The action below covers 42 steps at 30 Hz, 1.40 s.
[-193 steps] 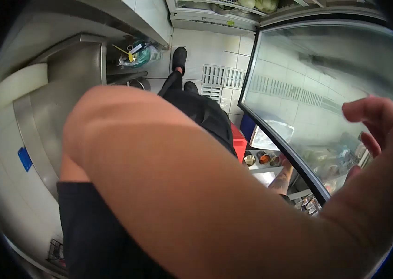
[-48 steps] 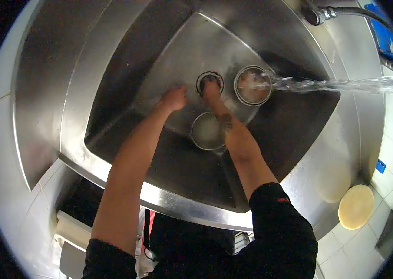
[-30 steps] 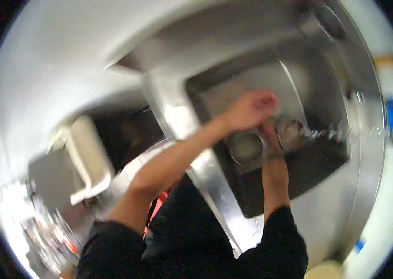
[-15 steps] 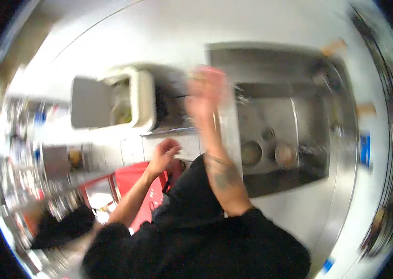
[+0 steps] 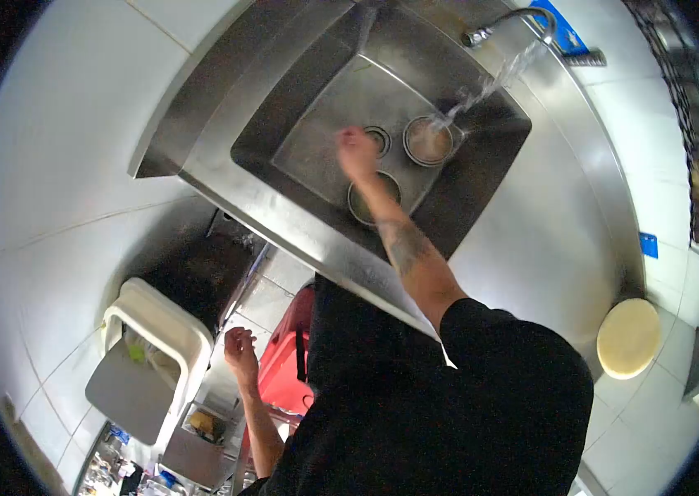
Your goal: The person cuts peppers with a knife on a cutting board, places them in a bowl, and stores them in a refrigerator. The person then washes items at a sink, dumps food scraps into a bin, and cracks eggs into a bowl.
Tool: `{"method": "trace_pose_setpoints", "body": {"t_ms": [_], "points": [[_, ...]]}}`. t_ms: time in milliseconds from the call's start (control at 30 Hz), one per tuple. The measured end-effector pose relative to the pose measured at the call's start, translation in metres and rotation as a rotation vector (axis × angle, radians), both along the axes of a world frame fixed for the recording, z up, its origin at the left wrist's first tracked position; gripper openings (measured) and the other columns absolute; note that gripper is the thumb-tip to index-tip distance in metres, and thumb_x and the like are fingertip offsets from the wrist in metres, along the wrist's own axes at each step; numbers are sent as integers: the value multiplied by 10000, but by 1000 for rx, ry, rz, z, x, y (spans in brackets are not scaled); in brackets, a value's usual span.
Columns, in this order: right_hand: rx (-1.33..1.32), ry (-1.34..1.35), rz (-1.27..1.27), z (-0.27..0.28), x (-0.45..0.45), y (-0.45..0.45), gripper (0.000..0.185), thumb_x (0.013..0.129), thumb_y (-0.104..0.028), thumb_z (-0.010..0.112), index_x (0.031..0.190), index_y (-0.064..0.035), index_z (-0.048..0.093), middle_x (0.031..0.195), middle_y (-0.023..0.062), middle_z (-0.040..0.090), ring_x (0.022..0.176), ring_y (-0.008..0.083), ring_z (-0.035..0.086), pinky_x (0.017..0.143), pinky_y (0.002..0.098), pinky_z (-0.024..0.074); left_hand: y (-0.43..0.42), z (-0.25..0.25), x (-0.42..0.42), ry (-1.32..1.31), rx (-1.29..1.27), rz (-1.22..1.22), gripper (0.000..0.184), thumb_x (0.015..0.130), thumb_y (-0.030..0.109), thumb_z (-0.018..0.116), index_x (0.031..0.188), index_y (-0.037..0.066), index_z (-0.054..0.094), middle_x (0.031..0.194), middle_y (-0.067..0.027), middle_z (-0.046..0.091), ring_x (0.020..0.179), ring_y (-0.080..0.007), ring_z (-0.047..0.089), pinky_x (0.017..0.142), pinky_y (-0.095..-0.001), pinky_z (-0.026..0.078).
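My right hand (image 5: 356, 153) reaches over the steel sink basin (image 5: 316, 124), beside the round drain (image 5: 380, 142). Its fingers point away and are blurred, so whether it holds anything is unclear. A round bowl (image 5: 428, 142) with cloudy liquid stands in the basin. Running water (image 5: 486, 93) from the curved faucet (image 5: 523, 15) falls at its edge. Another round dish (image 5: 366, 207) sits partly under my right forearm. Away from the sink, my left hand (image 5: 240, 351) hangs low with loosely curled fingers and nothing visible in it.
A cream bin (image 5: 192, 318) with a grey flap lid (image 5: 138, 388) stands at lower left, rubbish inside. Something red (image 5: 287, 364) is beside my legs. The steel counter (image 5: 531, 215) extends right of the basin. A pale yellow round object (image 5: 629, 339) rests near the wall.
The view has turned towards the sink. My right hand has gone from beside the bin and sink edge into the basin. My left hand stays low, away from the sink.
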State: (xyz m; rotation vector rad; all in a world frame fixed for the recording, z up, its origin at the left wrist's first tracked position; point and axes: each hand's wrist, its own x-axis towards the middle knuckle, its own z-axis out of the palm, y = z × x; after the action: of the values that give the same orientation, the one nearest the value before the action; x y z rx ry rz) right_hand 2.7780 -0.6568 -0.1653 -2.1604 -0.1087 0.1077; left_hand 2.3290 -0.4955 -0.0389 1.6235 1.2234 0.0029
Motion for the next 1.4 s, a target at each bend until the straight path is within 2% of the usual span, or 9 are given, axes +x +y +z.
{"method": "trace_pose_setpoints", "body": {"t_ms": [100,200,333,433,567,667,867,1167,1400], "points": [[-469,78,16,-152,72,-64,180,861,-187,590,926,-54,691,908,168,687,864,306,673,734,443,526,6,-34,10,17,38,-171,130,929,119,567,1016,23,568,878,-64,649,746,-159,633,674,-283,499],[-847,192,580,-305,106,-98,213,851,-165,563,970,-29,676,1005,221,669,950,368,657,759,477,526,9,-63,3,143,23,-233,118,918,114,587,988,19,578,857,-78,652,771,-156,637,683,-294,507],[-827,158,561,-381,98,-114,294,842,-100,519,1083,45,604,1076,263,623,1010,407,614,892,483,496,5,-74,-4,296,-121,-198,110,901,98,589,973,15,586,842,-88,653,763,-169,641,691,-303,513],[-949,-368,548,-339,64,-95,276,839,-75,514,1077,34,602,1063,251,615,1015,412,599,963,509,441,13,-93,-45,345,-168,-279,120,889,87,587,980,9,585,839,-85,648,756,-172,640,693,-303,516],[-1016,182,724,-298,87,-81,417,745,-160,686,1132,-26,611,1169,157,608,1164,348,512,885,447,499,20,-96,-42,386,-274,-212,146,891,86,582,1009,-1,578,863,-80,637,761,-152,630,692,-282,511],[-785,127,299,-393,86,-105,202,809,-103,551,964,1,628,974,185,652,923,397,618,852,531,468,25,-91,-15,344,-289,-169,123,886,49,593,999,4,576,870,-77,637,764,-152,633,679,-277,504],[-673,134,428,-324,97,-90,283,759,-141,592,1018,-59,669,1023,201,669,956,382,631,848,521,487,36,-102,-12,231,-236,-179,102,889,52,604,986,31,581,840,-78,636,734,-150,640,637,-277,493],[-639,151,297,-373,103,-109,322,769,-127,622,1082,-59,658,1037,184,677,892,340,664,809,466,519,27,-110,-51,265,-333,-98,118,888,65,605,989,14,572,831,-86,646,718,-171,662,584,-286,507],[517,605,-285,-287,85,-123,203,826,-100,688,1015,-63,625,833,51,639,714,198,615,669,360,511,19,-130,-98,353,-168,-296,193,882,157,595,1000,5,574,837,-128,657,795,-220,678,662,-331,531]]}}
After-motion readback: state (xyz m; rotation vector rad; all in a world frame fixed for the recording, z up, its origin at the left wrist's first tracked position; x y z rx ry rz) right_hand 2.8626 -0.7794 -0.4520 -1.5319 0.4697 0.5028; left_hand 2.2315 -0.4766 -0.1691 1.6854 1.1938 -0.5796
